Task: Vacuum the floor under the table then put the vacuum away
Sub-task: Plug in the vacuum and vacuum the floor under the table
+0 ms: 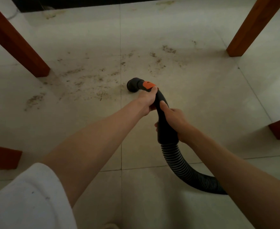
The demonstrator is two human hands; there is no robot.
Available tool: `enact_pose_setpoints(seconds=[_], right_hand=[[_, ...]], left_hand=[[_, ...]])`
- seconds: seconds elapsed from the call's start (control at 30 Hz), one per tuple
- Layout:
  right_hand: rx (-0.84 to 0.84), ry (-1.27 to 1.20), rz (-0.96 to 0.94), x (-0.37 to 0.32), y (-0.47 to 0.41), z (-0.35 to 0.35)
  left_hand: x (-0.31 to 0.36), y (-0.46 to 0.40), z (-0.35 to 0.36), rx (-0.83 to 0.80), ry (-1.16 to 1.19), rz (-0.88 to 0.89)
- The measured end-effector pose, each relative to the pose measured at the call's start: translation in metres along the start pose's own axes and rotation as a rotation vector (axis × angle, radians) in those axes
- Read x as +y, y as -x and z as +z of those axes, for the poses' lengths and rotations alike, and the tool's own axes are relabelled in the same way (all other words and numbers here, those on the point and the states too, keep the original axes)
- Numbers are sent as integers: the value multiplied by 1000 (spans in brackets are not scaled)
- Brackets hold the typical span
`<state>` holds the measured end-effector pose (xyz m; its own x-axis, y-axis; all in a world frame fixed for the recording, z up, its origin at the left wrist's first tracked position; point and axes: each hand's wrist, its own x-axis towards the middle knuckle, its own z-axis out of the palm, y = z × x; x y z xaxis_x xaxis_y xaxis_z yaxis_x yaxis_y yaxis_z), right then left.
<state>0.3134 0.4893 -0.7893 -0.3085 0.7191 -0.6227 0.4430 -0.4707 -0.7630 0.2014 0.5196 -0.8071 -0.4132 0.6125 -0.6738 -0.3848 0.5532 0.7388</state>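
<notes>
A white sleeve (28,195) fills the near left corner as a person crouches under a wooden table, both bare arms stretched forward over a pale tiled floor (193,100). The ribbed black hose (182,167) curls in from the lower right and joins the rigid black handle tube (162,113). The right hand (175,123) grips the tube's lower end just above the hose, fingers wrapped round it and thumb lying along the top. The left hand (147,100) holds the tube further forward, fingers curled over it beside the orange collar (147,85). Beyond that, the round black nozzle (133,85) sits at or just above the tiles, its mouth facing the dirt; whether it touches the floor cannot be told.

The vacuuming step looks to be in hand and far from finished: a band of brown crumbs and dust (93,76) spreads to the left and beyond the nozzle, between the 2 far table legs (18,45). The next move likely calls for sweeping the nozzle left and forward through that band, keeping its mouth low, with smaller patches near the far wall still to reach. Putting the vacuum away remains undone.
</notes>
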Motion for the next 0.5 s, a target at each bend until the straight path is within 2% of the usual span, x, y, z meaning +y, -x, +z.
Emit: enact_pose_setpoints(seconds=[0.5], right_hand=[[94,-115,43,31,41,-52]], left_hand=[[-29,29,64,-132,-93,-20]])
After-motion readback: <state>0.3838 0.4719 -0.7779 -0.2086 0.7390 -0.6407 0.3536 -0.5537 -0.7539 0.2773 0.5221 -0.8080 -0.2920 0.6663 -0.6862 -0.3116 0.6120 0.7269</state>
